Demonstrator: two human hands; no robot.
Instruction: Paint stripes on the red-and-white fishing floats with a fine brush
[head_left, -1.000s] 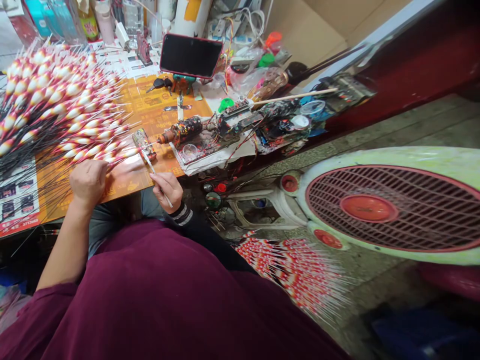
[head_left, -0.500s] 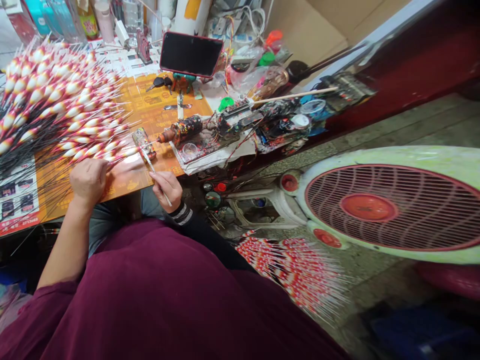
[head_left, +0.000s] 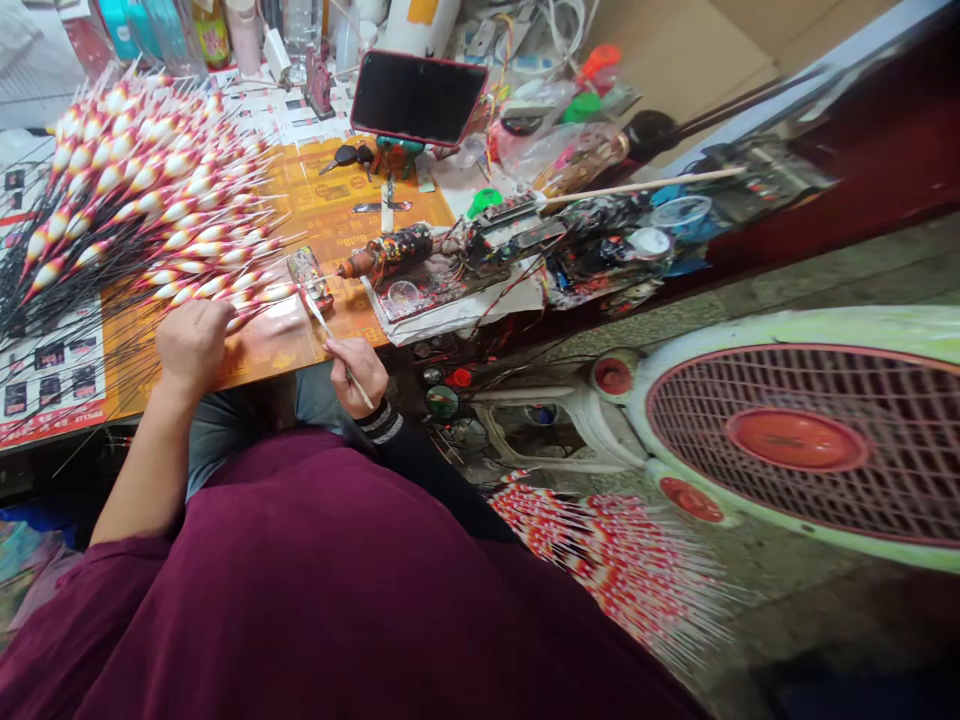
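My left hand (head_left: 193, 345) is closed at the table's front edge, around the near end of a red, yellow and white painted float (head_left: 274, 293). The float's far tip points at the brown nose of a paint-spotted motor tool (head_left: 390, 250). A thin brush (head_left: 320, 318) is pinched in my right hand (head_left: 358, 376), its tip close to the float's right part. Behind the brush tip lies a small paint-stained block (head_left: 310, 275). Many similar floats (head_left: 172, 180) with thin stems are heaped on the left of the table.
A phone (head_left: 418, 97) stands on a holder behind keys (head_left: 349, 156). Bottles (head_left: 211, 35) line the back. Paint-covered gear with a wooden stick (head_left: 645, 187) extends rightward. Right of my body are a fan (head_left: 799, 435) and red-white floats (head_left: 637, 560) low down.
The whole view has shifted, so the table and both hands appear farther right. Both hands keep their holds, and the brush tip stays near the float.
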